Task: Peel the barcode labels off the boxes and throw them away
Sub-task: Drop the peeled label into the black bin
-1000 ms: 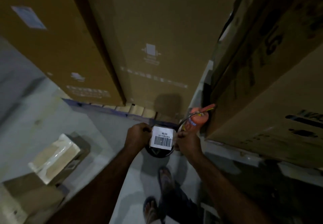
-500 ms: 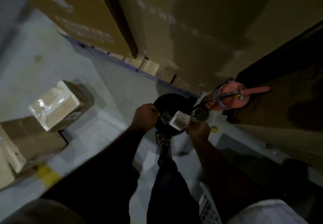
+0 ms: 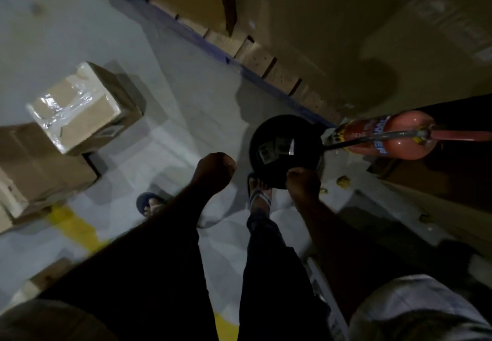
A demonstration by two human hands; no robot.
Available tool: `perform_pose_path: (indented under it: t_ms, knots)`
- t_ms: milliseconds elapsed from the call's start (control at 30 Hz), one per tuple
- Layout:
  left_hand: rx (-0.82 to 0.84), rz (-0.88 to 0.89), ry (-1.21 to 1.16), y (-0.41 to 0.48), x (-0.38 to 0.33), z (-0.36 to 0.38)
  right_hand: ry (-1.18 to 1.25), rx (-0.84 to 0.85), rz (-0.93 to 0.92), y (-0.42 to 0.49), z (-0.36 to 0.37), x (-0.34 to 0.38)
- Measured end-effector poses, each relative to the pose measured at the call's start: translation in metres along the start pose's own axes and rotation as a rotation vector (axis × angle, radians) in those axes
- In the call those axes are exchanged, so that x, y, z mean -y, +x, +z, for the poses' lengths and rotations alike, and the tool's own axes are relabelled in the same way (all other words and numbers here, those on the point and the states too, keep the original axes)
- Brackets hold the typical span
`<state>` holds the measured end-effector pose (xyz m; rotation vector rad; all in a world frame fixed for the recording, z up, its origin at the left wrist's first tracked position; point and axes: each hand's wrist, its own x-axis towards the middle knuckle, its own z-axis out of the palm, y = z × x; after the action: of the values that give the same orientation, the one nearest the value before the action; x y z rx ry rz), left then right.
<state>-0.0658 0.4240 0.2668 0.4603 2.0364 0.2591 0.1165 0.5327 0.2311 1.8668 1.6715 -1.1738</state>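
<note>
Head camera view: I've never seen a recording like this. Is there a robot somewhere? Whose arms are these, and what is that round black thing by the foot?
There is no robot here and no mechanical grip. A person wears a camera on the head, so the one picture looks down along their own arms and legs to the floor.

The left hand is curled into a fist and seems to hold nothing. The right hand seems to grip the near rim of the black bin, a round waste bucket on the floor. Inside it lie peeled barcode labels.

Beside the bin is a red fire extinguisher. To the left sit small taped boxes. Along the top are large cartons on pallets. The person's feet are in sandals.
</note>
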Motion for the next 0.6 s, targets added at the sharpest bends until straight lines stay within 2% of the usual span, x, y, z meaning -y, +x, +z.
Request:
perform_pose_path:
  t_ms: [67, 133, 267, 433, 600]
  knots:
    - [-0.038, 0.006, -0.105, -0.002, 0.009, -0.011, 0.022, 0.06, 0.004, -0.008, 0.011, 0.012]
    - [-0.069, 0.004, -0.176, -0.004, 0.023, -0.036, -0.056, 0.136, -0.06, -0.021, 0.031, 0.037]
    - [-0.093, -0.056, -0.202, -0.007, 0.068, -0.103, -0.187, 0.073, -0.203, -0.057, 0.083, 0.111]
    - [-0.18, -0.067, -0.156, -0.02, 0.163, -0.194, -0.234, 0.164, -0.429, -0.125, 0.164, 0.224]
    - [-0.285, -0.148, -0.225, -0.041, 0.259, -0.275, -0.228, 0.22, -0.577, -0.183, 0.247, 0.322]
